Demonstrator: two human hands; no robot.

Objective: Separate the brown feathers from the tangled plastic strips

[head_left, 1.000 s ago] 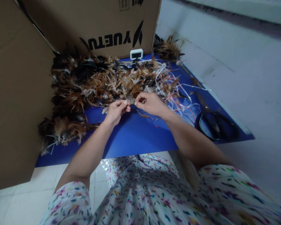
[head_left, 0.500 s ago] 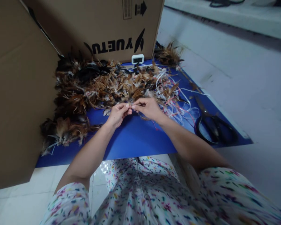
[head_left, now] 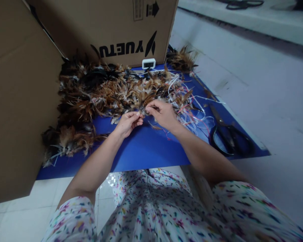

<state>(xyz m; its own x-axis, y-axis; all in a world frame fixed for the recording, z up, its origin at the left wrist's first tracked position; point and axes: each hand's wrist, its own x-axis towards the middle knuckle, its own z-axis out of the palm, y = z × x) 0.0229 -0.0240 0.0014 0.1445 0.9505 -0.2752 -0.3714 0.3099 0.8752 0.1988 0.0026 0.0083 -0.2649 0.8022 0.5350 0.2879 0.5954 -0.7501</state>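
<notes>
As both forearms (head_left: 97, 156) slant inward, curled hands (head_left: 127, 124) nearly meet at feathers (head_left: 121, 89).

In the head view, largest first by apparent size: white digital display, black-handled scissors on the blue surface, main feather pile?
1. Main feather pile
2. Black-handled scissors
3. White digital display

Light is dim, cool. Glare patch shows on near floor tiles (head_left: 27, 218). Far cardboard box (head_left: 113, 27) darkens toward left. Feathers (head_left: 128, 88) look soft; right sleeve (head_left: 252, 205) stretches with edge distortion.
</notes>
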